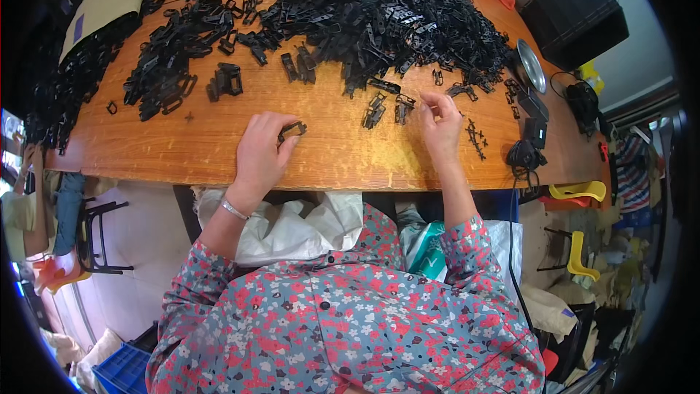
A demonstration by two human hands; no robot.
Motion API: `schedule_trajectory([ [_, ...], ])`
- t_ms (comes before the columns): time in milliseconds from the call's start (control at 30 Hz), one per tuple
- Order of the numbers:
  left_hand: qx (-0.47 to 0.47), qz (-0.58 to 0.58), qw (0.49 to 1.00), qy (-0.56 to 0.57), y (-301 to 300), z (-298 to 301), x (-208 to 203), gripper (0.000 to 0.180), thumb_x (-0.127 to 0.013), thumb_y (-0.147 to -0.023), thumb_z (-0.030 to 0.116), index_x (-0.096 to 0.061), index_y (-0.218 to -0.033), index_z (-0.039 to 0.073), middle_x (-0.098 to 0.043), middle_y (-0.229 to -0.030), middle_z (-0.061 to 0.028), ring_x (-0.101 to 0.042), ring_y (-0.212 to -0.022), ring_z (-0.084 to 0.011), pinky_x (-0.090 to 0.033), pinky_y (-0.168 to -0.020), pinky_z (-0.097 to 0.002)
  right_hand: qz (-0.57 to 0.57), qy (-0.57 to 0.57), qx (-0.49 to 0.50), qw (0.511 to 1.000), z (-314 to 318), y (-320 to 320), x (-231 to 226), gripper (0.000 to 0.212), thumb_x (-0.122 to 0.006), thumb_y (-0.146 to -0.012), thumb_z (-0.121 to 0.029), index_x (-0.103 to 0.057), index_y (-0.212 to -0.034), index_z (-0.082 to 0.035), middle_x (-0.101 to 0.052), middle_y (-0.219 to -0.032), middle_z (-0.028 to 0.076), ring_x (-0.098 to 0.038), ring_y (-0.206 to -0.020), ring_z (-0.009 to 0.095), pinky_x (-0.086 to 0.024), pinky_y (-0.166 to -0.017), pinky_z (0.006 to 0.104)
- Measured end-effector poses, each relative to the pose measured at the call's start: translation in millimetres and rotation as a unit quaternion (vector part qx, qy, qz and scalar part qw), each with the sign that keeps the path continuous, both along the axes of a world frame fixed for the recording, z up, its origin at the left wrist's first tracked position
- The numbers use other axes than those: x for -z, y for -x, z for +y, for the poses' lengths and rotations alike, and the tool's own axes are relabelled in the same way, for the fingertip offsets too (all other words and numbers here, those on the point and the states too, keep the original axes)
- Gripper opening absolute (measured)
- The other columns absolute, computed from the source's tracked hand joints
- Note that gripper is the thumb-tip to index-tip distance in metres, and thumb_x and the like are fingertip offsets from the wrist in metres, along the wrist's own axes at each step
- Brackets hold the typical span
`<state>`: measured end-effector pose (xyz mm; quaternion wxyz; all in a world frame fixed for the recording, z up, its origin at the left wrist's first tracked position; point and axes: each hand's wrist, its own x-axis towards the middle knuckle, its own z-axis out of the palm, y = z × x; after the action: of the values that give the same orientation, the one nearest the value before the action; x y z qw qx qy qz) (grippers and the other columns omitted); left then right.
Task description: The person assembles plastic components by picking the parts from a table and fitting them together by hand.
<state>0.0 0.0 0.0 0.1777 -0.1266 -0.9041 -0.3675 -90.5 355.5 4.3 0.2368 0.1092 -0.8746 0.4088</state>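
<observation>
My left hand [262, 147] is closed on a small black plastic frame [292, 131], pinched between thumb and fingers just above the wooden table. Over on the right, my right hand [441, 125] has its thumb and fingertips drawn together; whatever is between them is too small to make out. Beside those fingertips lies a black plastic clip [404, 109]. Another small group of black frames [374, 111] rests left of it. Several small black cross-shaped pieces [475, 138] are scattered to the right of my right hand.
A large heap of black plastic parts [335, 14] covers the table's [335, 164] far side, with smaller piles at left. On the right are a round metal dish [530, 66], a black adapter with coiled cable [523, 155] and a black crate [576, 14]. Another person's arm [30, 164] shows far left.
</observation>
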Motion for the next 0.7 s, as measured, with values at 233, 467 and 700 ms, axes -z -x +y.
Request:
schedule_trajectory([
  [233, -0.007, 0.021, 1.000, 0.014, -3, 8, -4, 0.040, -0.077, -0.082, 0.002, -0.065, -0.121, 0.003, -0.064, -0.104, -0.0152, -0.061, -0.099, -0.0352, -0.050, -0.087, -0.0431, -0.155, -0.166, 0.048, 0.973, -21, -17, -17, 0.031, -0.082, -0.088, -0.026, -0.075, -0.108, -0.003, -0.073, -0.098, 0.014, -0.072, -0.085, 0.031, -0.057, -0.077, 0.0420],
  [467, -0.045, 0.008, 0.999, 0.009, -5, 6, 4, 0.056, -0.081, -0.079, 0.007, -0.061, -0.132, 0.003, -0.064, -0.103, -0.0156, -0.063, -0.099, -0.0343, -0.052, -0.087, -0.0430, -0.152, -0.283, 0.049, 0.946, -39, -16, -16, 0.029, -0.079, -0.090, -0.026, -0.072, -0.106, -0.003, -0.071, -0.102, 0.016, -0.072, -0.094, 0.035, -0.056, -0.082, 0.0458],
  [700, -0.022, -0.091, 0.989, -0.112, -18, 25, -10, 0.070, -0.082, -0.083, 0.004, -0.050, -0.145, 0.004, -0.063, -0.110, -0.0141, -0.068, -0.092, -0.0250, -0.059, -0.079, -0.0369, -0.152, -0.169, 0.022, 0.974, -44, -45, -26, 0.020, -0.073, -0.092, -0.009, -0.065, -0.106, 0.003, -0.067, -0.096, 0.020, -0.069, -0.085, 0.037, -0.055, -0.077, 0.0442],
])
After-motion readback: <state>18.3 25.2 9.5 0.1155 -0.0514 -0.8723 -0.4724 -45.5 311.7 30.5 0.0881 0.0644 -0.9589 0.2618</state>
